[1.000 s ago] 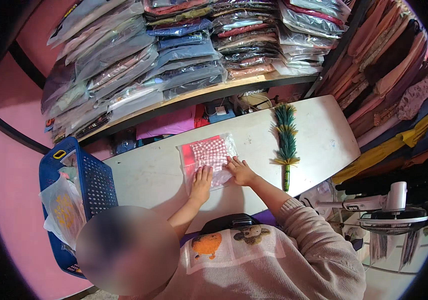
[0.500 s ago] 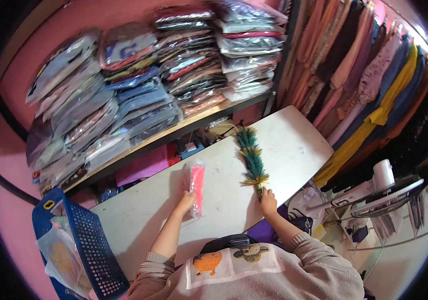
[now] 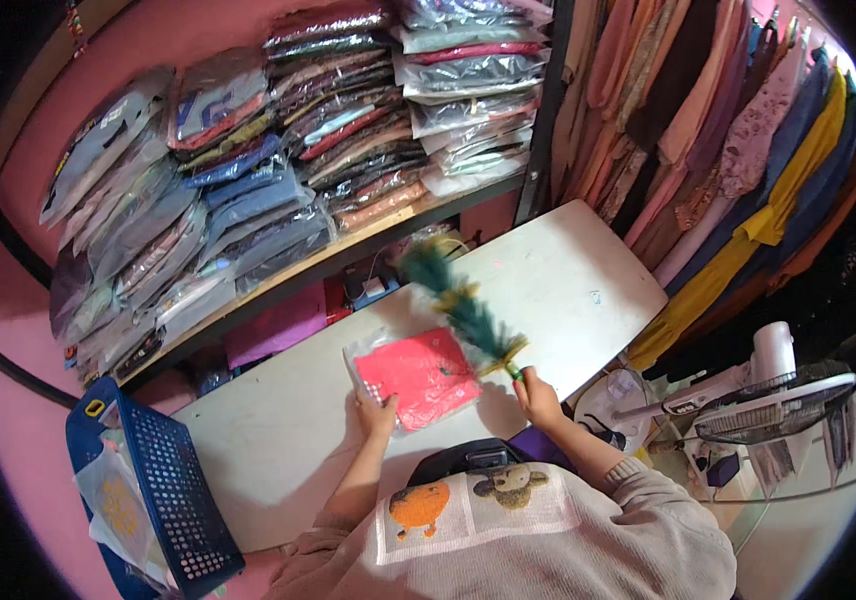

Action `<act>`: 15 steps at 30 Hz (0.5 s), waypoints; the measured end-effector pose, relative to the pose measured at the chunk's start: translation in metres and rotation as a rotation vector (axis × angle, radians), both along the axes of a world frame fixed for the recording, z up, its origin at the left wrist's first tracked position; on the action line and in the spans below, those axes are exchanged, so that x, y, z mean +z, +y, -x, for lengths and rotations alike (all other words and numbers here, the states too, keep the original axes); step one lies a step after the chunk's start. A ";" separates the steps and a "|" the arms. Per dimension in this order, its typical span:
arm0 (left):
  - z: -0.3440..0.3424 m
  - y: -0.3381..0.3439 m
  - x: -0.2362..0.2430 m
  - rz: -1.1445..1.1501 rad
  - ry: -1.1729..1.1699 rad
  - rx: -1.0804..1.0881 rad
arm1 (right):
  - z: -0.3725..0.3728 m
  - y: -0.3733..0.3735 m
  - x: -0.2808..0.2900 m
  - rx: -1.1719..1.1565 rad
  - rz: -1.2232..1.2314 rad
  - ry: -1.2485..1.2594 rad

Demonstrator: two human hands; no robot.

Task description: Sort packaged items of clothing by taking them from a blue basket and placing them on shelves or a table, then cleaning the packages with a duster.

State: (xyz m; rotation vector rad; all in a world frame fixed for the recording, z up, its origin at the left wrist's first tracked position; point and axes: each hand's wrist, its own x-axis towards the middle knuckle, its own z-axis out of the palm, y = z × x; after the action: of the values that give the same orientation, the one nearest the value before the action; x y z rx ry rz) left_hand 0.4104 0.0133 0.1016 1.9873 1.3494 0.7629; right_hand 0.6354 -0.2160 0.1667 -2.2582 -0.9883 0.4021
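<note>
My left hand (image 3: 378, 412) grips the near-left edge of a flat clear plastic bag with a folded coral-red garment (image 3: 423, 378) inside. The thumb lies on top of the bag, and the other fingers are mostly hidden under it. My right hand (image 3: 538, 400) is closed round the green handle of a duster (image 3: 470, 322) with teal-green and yellow bristly tufts. The duster slants up and left, its tufts blurred by motion, just over the bag's upper right edge. Whether the tufts touch the plastic I cannot tell.
Both hands work above a white table (image 3: 588, 290). Bagged garments stand in tall stacks (image 3: 348, 110) on the shelf behind it. A blue basket (image 3: 183, 500) is at the left. Hanging clothes (image 3: 748, 190) and a white fan (image 3: 773, 400) are at the right.
The bagged garment has turned from nearly edge-on to showing its broad face. The duster has swung left from the table's middle toward the bag.
</note>
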 end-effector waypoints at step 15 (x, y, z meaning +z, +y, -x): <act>-0.003 -0.026 -0.007 -0.057 0.464 -0.035 | -0.084 0.010 -0.059 -0.006 0.268 -0.202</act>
State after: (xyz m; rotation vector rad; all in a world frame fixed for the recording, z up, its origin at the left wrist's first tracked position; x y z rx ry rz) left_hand 0.4139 -0.0123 0.0950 2.3197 1.5540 0.3333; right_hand 0.7189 -0.2056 0.1076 -2.5832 -1.0826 0.3236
